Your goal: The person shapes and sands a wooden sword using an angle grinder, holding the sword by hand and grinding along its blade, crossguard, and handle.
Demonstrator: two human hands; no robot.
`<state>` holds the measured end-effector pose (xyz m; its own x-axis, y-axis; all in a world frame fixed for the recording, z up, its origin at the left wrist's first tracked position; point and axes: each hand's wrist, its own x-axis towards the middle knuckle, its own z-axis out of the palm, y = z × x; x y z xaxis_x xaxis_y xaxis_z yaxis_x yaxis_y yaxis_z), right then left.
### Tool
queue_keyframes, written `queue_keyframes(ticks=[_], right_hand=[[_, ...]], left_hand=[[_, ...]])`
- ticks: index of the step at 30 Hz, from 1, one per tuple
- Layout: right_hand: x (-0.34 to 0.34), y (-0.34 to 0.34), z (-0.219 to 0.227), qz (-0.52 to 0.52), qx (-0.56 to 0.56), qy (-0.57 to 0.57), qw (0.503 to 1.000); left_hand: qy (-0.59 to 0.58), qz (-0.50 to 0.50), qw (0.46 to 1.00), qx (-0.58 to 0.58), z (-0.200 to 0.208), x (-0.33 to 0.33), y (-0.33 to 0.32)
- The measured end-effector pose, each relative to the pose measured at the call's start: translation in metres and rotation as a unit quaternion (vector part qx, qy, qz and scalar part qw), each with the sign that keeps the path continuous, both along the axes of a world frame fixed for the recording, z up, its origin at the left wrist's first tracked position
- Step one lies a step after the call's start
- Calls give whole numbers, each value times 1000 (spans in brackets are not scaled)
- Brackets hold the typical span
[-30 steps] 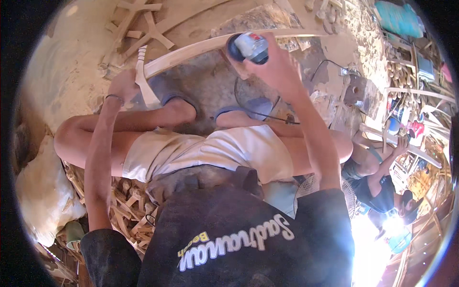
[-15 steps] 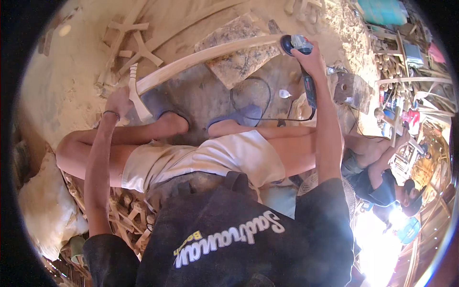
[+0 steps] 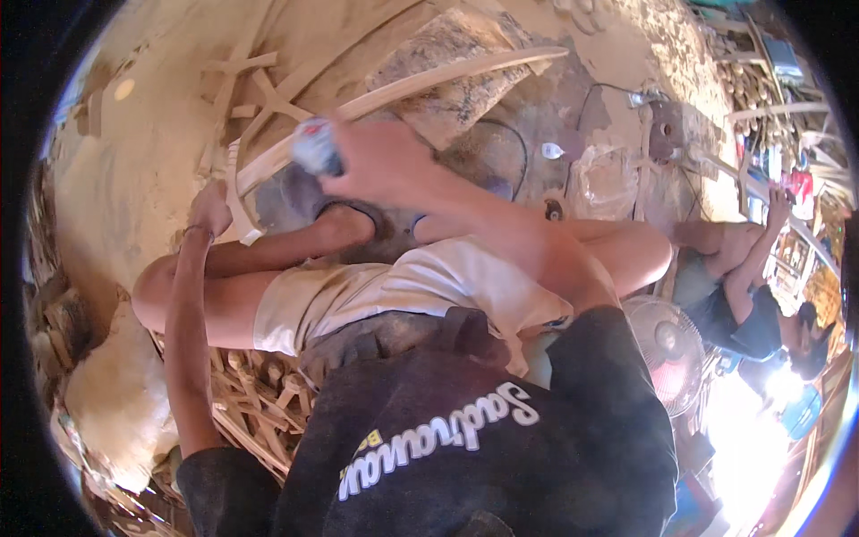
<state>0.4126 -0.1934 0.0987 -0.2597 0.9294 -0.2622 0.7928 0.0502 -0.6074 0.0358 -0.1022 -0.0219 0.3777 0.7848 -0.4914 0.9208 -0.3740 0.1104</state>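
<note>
Dusty tan ground (image 3: 152, 170) underlies a long, curved, pale wooden bar (image 3: 420, 86); my left grip (image 3: 211, 209) clutches its end, my right grip (image 3: 380, 159) clasps a grey power tool (image 3: 315, 148).

The dusty floor (image 3: 161, 161) is carrying wood pieces (image 3: 251, 63), a slab (image 3: 438, 43) and a small white object (image 3: 552, 150). Scraps (image 3: 259, 407) are lying heaped toward the lower left.

A dusty tan floor (image 3: 161, 134) is seen, with stacked wood (image 3: 741, 85) piled at the right. A round fan (image 3: 667, 353) is set near a white glare (image 3: 747, 438), and wooden scraps (image 3: 255, 403) are heaped lower left
</note>
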Motion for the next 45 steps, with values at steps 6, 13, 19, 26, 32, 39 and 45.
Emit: queue_keyframes(ticks=[6, 13, 19, 26, 32, 39, 45], right_hand=[[-15, 1, -15, 33, 38, 17, 999], [139, -9, -9, -159, -36, -115, 980], [256, -5, -25, -244, 13, -240, 940], [330, 8, -37, -336, -25, -74, 939], [383, -5, -60, -327, 94, -158, 927], [236, -14, -1, -218, -10, -97, 971], [194, -14, -9, -177, -85, -118, 973]], left_hand=[[11, 11, 1000, 5, -44, -51, 4], [-7, 56, 998, -27, -49, -40, 1], [-41, 64, 997, -34, -54, -48, 4], [-59, 32, 997, -29, -52, -59, 11], [-44, -15, 999, 14, -53, -35, 27], [-31, 18, 999, -17, -40, -137, 32], [-5, 2, 999, -35, -50, -147, 32]])
